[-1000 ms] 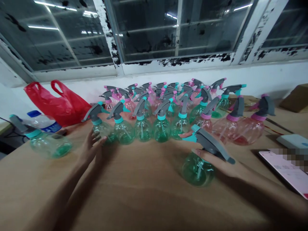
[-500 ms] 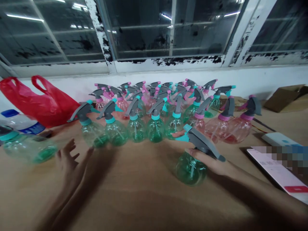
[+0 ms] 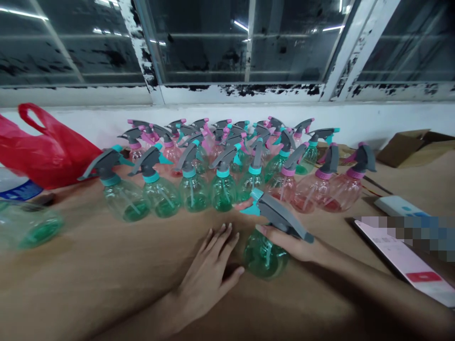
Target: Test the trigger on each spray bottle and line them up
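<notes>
My right hand (image 3: pixel 289 244) is wrapped round the neck of a green spray bottle (image 3: pixel 265 258), whose grey sprayer head with a turquoise nozzle and trigger points left. Just left of that bottle is my left hand (image 3: pixel 209 270), palm down, fingers spread and holding nothing. Beyond both hands stands a row of green spray bottles (image 3: pixel 223 192) with turquoise collars. Pink spray bottles (image 3: pixel 343 192) with pink collars continue the row to the right. More pink and green bottles crowd behind, partly hidden.
A separate green bottle (image 3: pixel 39 227) is cut off at the left edge. Behind it are a red plastic bag (image 3: pixel 60 156) and a blue-labelled bottle (image 3: pixel 17 189). To the right lie a phone (image 3: pixel 401 265), a white device (image 3: pixel 398 208) and a cardboard box (image 3: pixel 408 147) on the wooden table (image 3: pixel 106 270).
My left hand has left the leftmost bottle of the row and swung right, close to the held bottle. My right hand keeps its grip. The view has turned slightly right.
</notes>
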Motion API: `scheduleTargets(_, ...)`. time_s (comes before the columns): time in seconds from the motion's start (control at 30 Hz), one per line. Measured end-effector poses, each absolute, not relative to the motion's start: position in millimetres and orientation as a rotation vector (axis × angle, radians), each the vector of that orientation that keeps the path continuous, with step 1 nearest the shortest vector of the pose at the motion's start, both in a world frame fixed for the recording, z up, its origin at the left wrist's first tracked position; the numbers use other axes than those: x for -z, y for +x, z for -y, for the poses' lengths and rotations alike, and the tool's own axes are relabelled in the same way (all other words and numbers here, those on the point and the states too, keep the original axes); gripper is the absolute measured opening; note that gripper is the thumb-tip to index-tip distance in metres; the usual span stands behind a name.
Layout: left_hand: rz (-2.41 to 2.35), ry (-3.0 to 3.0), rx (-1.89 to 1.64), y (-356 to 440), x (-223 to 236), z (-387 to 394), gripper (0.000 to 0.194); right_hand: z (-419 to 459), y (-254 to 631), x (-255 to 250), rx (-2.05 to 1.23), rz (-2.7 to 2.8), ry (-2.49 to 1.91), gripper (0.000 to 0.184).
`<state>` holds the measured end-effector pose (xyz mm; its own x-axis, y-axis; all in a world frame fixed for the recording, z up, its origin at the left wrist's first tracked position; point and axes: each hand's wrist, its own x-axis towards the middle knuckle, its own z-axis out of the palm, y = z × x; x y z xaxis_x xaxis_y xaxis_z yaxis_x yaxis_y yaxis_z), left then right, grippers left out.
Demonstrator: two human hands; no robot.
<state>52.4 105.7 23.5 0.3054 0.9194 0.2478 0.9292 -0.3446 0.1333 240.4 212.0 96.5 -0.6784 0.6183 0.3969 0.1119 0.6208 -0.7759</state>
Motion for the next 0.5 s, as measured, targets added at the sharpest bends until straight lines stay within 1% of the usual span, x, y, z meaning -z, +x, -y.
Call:
scheduleTargets(0.1,1.779,-2.523,0.394,53.5,-20.2,-109.0,0.061,-212.0,239.9,-96.3,-1.102,2.143,-0.525,0.038)
scheduleTargets(0.17,1.778,-2.527,0.366,52.9,-18.9,-109.0,0.06,-211.8,239.3,-97.0,-1.094,2.122,-0.493,0.036)
scheduleTargets(0.2,1.776,-2.523,0.357,52.7,-18.4,-108.9,0.06,-211.7,238.9,-97.6,-1.076,2.116,-0.473,0.032)
scheduleTargets(0.3,1.757,-2.512,0.365,52.2,-18.1,-109.3,0.06,-210.7,237.6,-99.8,-1.01,2.105,-0.461,0.011)
scheduleTargets(0.33,1.751,-2.511,0.372,52.2,-18.4,-109.6,0.06,-210.1,237.4,-100.5,-0.996,2.107,-0.474,0.008)
scheduleTargets(0.5,1.741,-2.524,0.33,52.2,-21.3,-110.5,0.058,-207.2,236.9,-104.3,-1.064,2.116,-0.532,0.011)
